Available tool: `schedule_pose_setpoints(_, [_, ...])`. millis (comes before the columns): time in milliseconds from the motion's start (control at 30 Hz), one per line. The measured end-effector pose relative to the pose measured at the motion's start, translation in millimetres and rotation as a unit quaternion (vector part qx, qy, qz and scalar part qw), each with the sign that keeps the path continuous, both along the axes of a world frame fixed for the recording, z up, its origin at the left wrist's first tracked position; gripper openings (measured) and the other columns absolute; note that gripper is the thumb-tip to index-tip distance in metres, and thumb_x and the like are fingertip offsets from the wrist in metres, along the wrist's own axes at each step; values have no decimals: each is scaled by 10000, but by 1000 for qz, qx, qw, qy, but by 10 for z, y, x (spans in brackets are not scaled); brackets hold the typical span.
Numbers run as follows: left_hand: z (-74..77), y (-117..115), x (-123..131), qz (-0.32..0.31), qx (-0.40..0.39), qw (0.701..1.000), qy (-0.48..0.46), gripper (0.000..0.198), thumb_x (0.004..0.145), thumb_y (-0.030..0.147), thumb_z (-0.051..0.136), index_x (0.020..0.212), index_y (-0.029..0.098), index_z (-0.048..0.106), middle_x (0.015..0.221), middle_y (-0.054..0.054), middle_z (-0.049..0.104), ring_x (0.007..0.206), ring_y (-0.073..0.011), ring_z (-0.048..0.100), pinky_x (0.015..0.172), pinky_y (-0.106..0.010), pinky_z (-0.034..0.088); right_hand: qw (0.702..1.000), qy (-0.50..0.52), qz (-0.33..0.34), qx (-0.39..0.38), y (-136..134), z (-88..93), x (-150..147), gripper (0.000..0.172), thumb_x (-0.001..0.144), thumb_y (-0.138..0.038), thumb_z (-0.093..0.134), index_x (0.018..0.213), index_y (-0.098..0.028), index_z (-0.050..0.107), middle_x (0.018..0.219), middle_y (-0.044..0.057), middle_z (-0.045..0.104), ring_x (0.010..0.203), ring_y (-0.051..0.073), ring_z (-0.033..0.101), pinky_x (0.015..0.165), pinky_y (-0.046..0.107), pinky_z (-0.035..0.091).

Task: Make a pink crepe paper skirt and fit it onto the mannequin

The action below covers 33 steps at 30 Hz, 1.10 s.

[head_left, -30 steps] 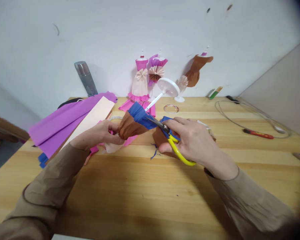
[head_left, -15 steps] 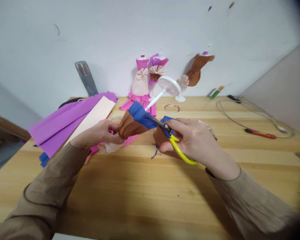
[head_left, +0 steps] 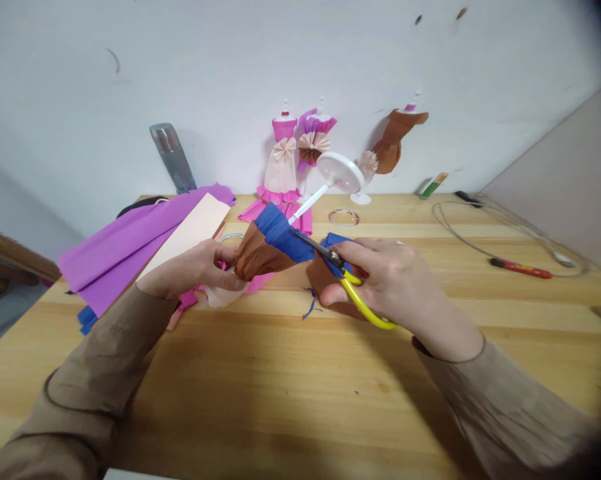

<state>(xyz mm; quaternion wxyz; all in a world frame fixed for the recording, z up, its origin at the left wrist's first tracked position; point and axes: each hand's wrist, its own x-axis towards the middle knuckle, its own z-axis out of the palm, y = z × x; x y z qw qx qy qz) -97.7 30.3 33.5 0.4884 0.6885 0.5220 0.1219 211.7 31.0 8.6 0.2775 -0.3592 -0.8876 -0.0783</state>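
My left hand [head_left: 207, 267] is closed on a small paper dress [head_left: 265, 253], brown with a blue crepe paper hem, wrapped round a white stand. The stand's stem and round white base [head_left: 340, 172] stick out of the dress toward the wall. In my right hand [head_left: 385, 277] are scissors [head_left: 363, 303] with yellow handles, their dark blades at the blue hem. Folded brown and blue paper [head_left: 320, 273] lies on the table partly behind the scissors. Thin blue scraps [head_left: 309, 307] are beside it. What is inside the dress is hidden.
Purple crepe paper [head_left: 145, 240] and a pale sheet [head_left: 185, 230] lie at left, near a grey flask [head_left: 173, 157]. Dressed mini mannequins [head_left: 283, 157] stand at the wall. A tape roll [head_left: 344, 217], a glue stick [head_left: 434, 185] and a red-handled tool [head_left: 520, 268] with a cable are further right.
Hardly anything differs. The left hand and the dress have shifted very slightly left, while the scissors stay at the blue hem.
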Motion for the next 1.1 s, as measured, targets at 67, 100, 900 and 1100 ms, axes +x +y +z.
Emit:
schedule_pose_setpoints(67, [-14, 7, -14, -1, 0, 1000, -2, 314, 702, 461, 764, 849, 189, 714, 686, 31, 590, 616, -119, 526, 518, -207, 363, 1000, 2, 2, -1, -3, 4, 0, 609, 856, -728, 470, 822, -148, 654, 653, 48, 590, 528, 143, 495, 536, 273, 287])
schedule_pose_setpoints(100, [-18, 9, -18, 1, -1, 1000, -1, 312, 704, 461, 761, 847, 188, 712, 685, 29, 591, 613, -121, 525, 518, -210, 364, 1000, 2, 3, -2, -4, 6, 0, 600, 857, -723, 475, 818, -152, 653, 653, 48, 591, 532, 145, 499, 538, 273, 290])
schedule_pose_setpoints(900, [-11, -4, 22, 6, 1, 1000, -29, 251, 706, 407, 762, 775, 178, 685, 692, 36, 565, 672, -126, 515, 607, -220, 378, 998, 32, 17, -41, -61, 68, -26, 434, 872, -570, 581, 929, -148, 667, 709, 58, 605, 552, 168, 520, 520, 278, 313])
schedule_pose_setpoints(1100, [31, -38, 42, 14, -4, 1000, -14, 286, 713, 438, 762, 793, 176, 679, 686, 40, 545, 643, -113, 495, 563, -210, 354, 999, 27, 8, -26, -58, 51, -36, 484, 872, -608, 556, 899, -138, 668, 692, 55, 585, 539, 169, 499, 522, 289, 310])
